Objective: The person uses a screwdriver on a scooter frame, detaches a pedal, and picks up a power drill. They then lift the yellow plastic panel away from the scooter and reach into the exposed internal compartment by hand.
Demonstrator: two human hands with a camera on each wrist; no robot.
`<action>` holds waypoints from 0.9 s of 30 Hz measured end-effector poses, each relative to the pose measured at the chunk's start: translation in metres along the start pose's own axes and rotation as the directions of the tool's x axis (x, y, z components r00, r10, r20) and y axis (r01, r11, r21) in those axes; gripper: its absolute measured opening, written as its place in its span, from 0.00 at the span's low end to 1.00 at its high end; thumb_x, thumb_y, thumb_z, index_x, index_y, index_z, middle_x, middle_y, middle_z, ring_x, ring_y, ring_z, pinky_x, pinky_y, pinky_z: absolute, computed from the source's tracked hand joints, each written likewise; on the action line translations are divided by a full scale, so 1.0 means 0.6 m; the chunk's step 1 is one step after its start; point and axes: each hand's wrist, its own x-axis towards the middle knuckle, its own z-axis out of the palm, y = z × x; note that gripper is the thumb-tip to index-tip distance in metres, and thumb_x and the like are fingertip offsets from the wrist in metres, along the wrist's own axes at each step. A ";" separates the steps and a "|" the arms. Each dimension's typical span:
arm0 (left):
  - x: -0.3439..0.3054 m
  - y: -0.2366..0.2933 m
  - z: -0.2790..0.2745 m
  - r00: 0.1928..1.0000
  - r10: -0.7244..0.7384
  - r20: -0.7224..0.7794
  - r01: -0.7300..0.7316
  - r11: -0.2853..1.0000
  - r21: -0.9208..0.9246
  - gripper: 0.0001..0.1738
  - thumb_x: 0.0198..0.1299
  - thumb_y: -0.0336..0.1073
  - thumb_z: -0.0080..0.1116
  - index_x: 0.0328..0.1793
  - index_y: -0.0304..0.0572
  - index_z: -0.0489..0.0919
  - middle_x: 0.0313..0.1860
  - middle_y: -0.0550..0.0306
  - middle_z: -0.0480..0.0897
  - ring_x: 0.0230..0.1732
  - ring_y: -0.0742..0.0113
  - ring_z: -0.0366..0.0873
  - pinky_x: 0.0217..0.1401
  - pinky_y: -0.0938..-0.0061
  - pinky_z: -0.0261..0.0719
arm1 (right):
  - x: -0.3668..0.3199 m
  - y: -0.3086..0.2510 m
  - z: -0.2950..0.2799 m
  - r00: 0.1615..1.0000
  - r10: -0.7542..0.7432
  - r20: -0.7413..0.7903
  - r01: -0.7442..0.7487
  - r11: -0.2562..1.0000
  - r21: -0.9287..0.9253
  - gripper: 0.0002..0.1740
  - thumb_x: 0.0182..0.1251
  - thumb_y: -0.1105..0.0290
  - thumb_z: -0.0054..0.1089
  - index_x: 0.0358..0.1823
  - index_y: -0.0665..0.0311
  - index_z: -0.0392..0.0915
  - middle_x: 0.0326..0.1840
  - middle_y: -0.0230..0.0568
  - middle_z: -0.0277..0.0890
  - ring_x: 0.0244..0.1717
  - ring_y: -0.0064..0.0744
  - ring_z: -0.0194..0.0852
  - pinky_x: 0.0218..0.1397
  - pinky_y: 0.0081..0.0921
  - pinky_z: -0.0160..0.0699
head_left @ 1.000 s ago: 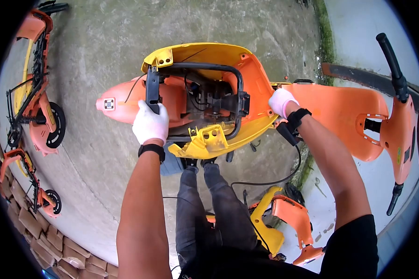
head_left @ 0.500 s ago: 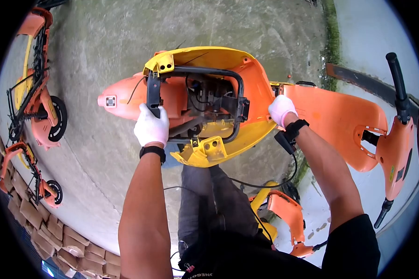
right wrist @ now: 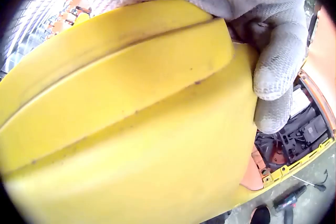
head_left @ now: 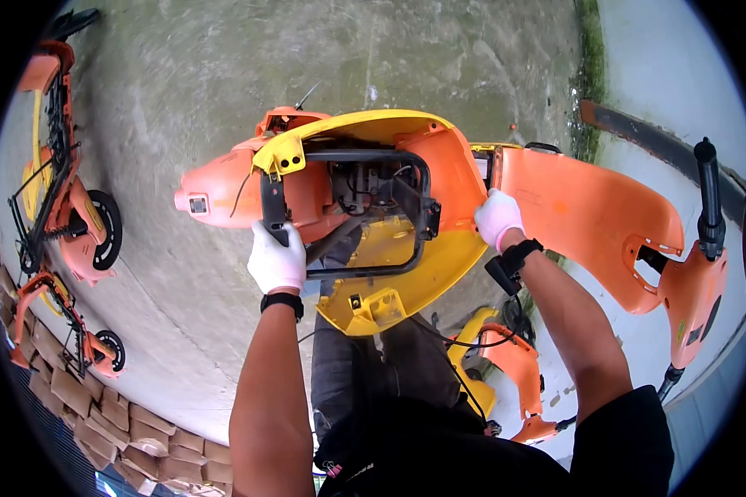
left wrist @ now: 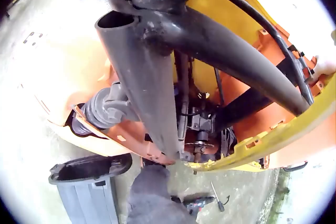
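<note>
An electric scooter stands between both hands, its yellow side cover (head_left: 448, 261) and orange inner panel wrapped around a black tube frame (head_left: 365, 155). In the head view my gloved left hand (head_left: 276, 258) grips the black crosspiece (head_left: 273, 197) at the frame's rear end. The left wrist view shows thick black tubing (left wrist: 226, 50) close up, with mechanical parts below. My gloved right hand (head_left: 499, 219) holds the cover's front end, and in the right wrist view its fingers (right wrist: 275, 69) curl over the edge. Behind the crosspiece lies the orange rear fender (head_left: 224, 186).
The scooter's orange front panel (head_left: 588, 215) and handlebar (head_left: 709, 203) extend right toward the wall. On the floor lie a drill (right wrist: 290, 200) and a screwdriver (right wrist: 317, 186), near a grey box (left wrist: 86, 192). Other scooters (head_left: 79, 215) and stacked cardboard (head_left: 145, 435) are at left.
The scooter body has tilted toward the person, with both hands keeping their grip. The frame, cover and handlebar sit lower in the head view, and the legs now show through the frame.
</note>
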 end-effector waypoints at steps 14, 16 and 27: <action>0.000 -0.001 0.004 0.999 -0.025 0.033 0.026 0.999 -0.038 0.15 0.61 0.43 0.56 0.44 0.40 0.70 0.29 0.40 0.81 0.34 0.40 0.81 0.37 0.54 0.77 | -0.010 -0.003 -0.002 0.998 0.064 0.019 -0.065 0.996 0.061 0.11 0.61 0.70 0.53 0.42 0.69 0.74 0.39 0.64 0.79 0.45 0.60 0.79 0.50 0.46 0.78; -0.001 0.002 0.003 0.999 -0.033 0.034 0.034 0.999 -0.018 0.15 0.61 0.43 0.56 0.44 0.40 0.70 0.29 0.41 0.81 0.34 0.40 0.81 0.37 0.54 0.77 | -0.009 -0.002 -0.001 0.998 0.066 0.021 -0.067 0.995 0.075 0.11 0.61 0.70 0.53 0.42 0.69 0.74 0.39 0.63 0.79 0.45 0.60 0.79 0.51 0.46 0.78; -0.002 -0.011 0.008 1.000 -0.008 0.012 0.008 0.999 -0.035 0.15 0.61 0.42 0.56 0.45 0.38 0.71 0.29 0.41 0.81 0.33 0.41 0.81 0.36 0.56 0.77 | -0.007 0.012 0.011 1.000 0.002 -0.002 -0.001 0.995 0.098 0.11 0.62 0.68 0.54 0.41 0.68 0.71 0.36 0.61 0.79 0.42 0.60 0.79 0.47 0.48 0.77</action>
